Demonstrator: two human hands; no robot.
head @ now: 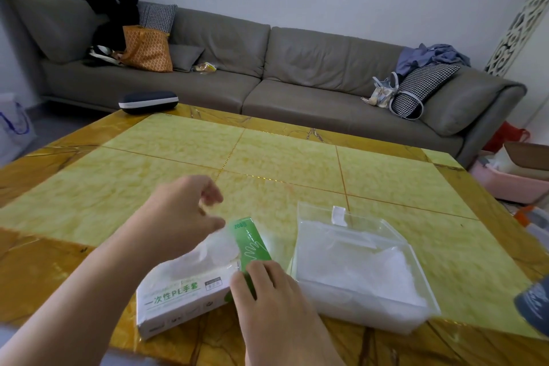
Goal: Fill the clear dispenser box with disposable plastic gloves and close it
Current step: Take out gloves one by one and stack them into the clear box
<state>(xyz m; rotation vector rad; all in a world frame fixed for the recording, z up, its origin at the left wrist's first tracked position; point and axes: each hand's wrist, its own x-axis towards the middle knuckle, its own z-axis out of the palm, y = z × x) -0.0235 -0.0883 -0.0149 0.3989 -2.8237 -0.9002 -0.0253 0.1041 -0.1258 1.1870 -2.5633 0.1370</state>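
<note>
Left hand [181, 211] hovers over the glove pack [190, 282], fingers curled and blurred — whether they pinch a thin glove I cannot tell. Right hand [267, 297] rests straight fingers on the pack's green end. Just beside it — the clear dispenser box [359, 270], open, gloves inside, on the yellow table [267, 157].

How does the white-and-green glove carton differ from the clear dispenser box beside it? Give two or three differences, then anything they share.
The glove carton is opaque card, printed white and green; the clear dispenser box is see-through plastic. The right hand rests on the carton and the left hand hovers above it, while no hand touches the dispenser box. Both sit on the yellow table and both hold whitish gloves.
</note>
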